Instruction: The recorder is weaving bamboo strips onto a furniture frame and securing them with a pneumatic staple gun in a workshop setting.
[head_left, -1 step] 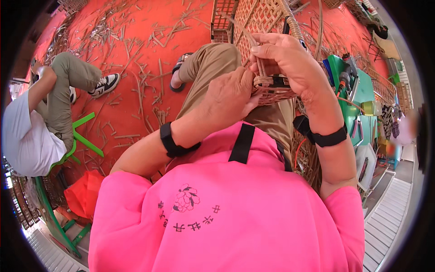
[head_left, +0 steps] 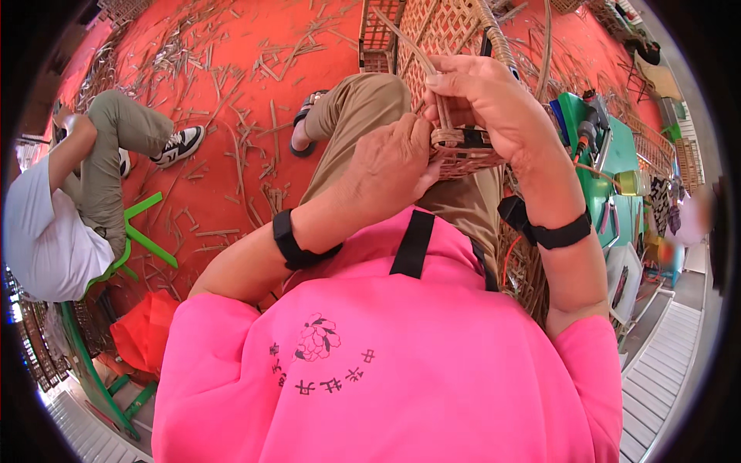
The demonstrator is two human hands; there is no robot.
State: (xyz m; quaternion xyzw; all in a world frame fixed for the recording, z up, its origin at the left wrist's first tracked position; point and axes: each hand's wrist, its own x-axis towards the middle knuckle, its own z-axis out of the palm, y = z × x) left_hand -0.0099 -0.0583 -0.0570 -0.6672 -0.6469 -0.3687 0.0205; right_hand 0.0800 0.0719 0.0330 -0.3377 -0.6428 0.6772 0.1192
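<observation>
1. Woven basket (head_left: 471,160): landmark. Near end above the lap, between the hands. Open lattice of tan strips; rounded rim, black fittings.
2. Left hand (head_left: 390,162): at the basket's left near edge. Fingers curled and pressed together; cannot tell what they grip.
3. Right hand (head_left: 494,96): over the basket's near end. Thumb and forefinger pinch a flat tan strip (head_left: 443,108).
4. Change: strip's upper end slightly shifted. Both hands unmoved; the weaving appears no further along.
5. Red floor (head_left: 343,62): left of the basket, strewn with flat offcuts.
</observation>
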